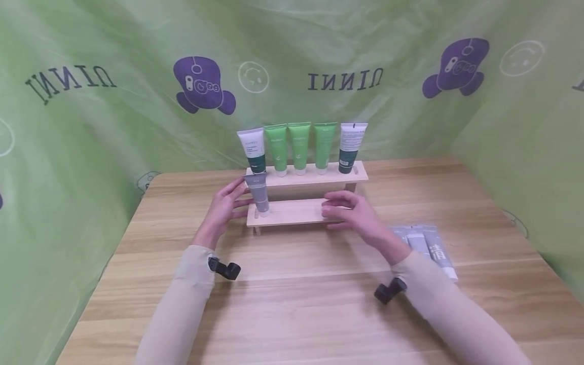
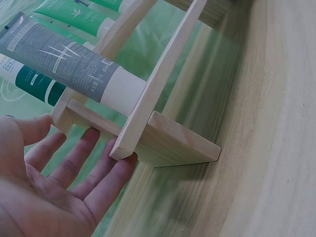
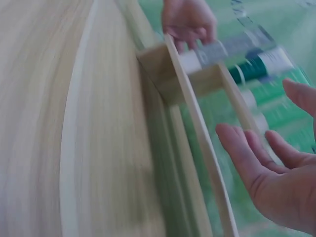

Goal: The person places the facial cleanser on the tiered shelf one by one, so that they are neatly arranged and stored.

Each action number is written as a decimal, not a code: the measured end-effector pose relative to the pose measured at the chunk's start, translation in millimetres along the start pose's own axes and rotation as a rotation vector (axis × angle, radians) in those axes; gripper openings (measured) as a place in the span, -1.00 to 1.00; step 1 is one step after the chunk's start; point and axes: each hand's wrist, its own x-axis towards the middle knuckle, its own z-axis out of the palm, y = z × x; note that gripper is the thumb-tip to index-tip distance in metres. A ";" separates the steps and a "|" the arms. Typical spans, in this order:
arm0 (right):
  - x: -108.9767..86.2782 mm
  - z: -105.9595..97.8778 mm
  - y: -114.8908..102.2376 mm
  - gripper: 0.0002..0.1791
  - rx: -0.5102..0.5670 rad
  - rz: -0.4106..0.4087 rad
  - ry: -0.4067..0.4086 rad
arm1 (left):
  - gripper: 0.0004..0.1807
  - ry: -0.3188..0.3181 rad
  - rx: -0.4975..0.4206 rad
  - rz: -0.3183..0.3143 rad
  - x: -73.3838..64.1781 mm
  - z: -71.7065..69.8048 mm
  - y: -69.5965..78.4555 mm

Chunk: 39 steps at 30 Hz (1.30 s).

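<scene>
A two-tier wooden rack (image 1: 296, 212) stands on the table. One grey tube (image 1: 258, 191) stands cap down at the left end of its lower shelf. My left hand (image 1: 222, 209) is at the rack's left end; in the left wrist view its fingertips (image 2: 127, 160) touch the wood, fingers spread and loosely bent. Over the right end of the lower shelf is my right hand (image 1: 353, 213), its fingers relaxed and holding nothing. The upper shelf carries several green tubes (image 1: 299, 147), with a white and dark-green tube (image 1: 253, 147) at the left and another such tube (image 1: 352, 147) at the right.
To the right, partly behind my right forearm, several grey tubes (image 1: 440, 253) lie on the wooden table (image 1: 292, 299). Behind the rack hangs a green printed curtain (image 1: 292, 35), which also runs down both sides of the table.
</scene>
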 end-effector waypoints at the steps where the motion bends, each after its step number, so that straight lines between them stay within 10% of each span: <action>1: -4.8 -8.2 -0.9 -0.40 -0.012 0.015 -0.008 | -0.40 0.000 0.000 -0.001 -0.2 -0.5 0.2; 11: -56.4 -96.7 0.0 -0.42 -0.081 0.091 -0.094 | -0.41 0.002 -0.004 -0.010 1.7 -3.4 -1.7; 16: -80.5 -143.2 7.0 -0.67 -0.014 0.119 -0.160 | -0.42 -0.001 -0.001 -0.006 3.4 -4.2 -2.7; 24: -113.1 -205.6 22.2 -0.48 0.122 0.121 -0.344 | -0.42 -0.010 -0.003 -0.003 4.6 -3.8 -1.4; 39: -135.0 -247.5 46.9 -0.47 0.208 0.198 -0.280 | -0.41 -0.006 -0.012 -0.014 3.5 -2.4 0.8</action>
